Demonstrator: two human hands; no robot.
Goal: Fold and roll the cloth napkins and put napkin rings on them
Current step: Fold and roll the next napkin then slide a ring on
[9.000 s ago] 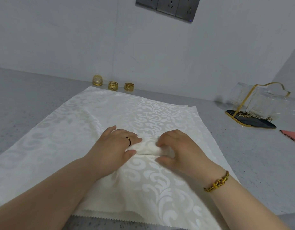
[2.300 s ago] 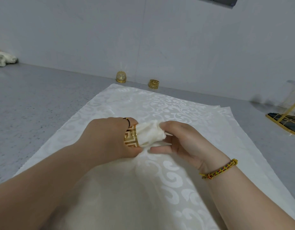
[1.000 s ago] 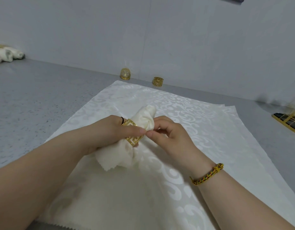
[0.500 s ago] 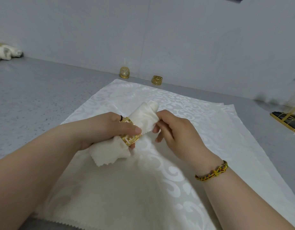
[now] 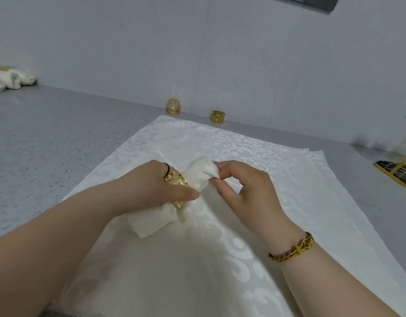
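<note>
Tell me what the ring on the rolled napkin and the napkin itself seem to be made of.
The napkin ring: apparently metal, polished gold finish, judging by its bright glints and cut-out key pattern; solid or plated cannot be told. The rolled napkin: woven cloth, off-white and matte, since it creases and bunches softly.

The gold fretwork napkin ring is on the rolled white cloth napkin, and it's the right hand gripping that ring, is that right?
Not quite: the left hand grips the gold fretwork napkin ring, as the head view shows. The ring is indeed on the rolled white cloth napkin; the right hand pinches the napkin's upper end.
</note>
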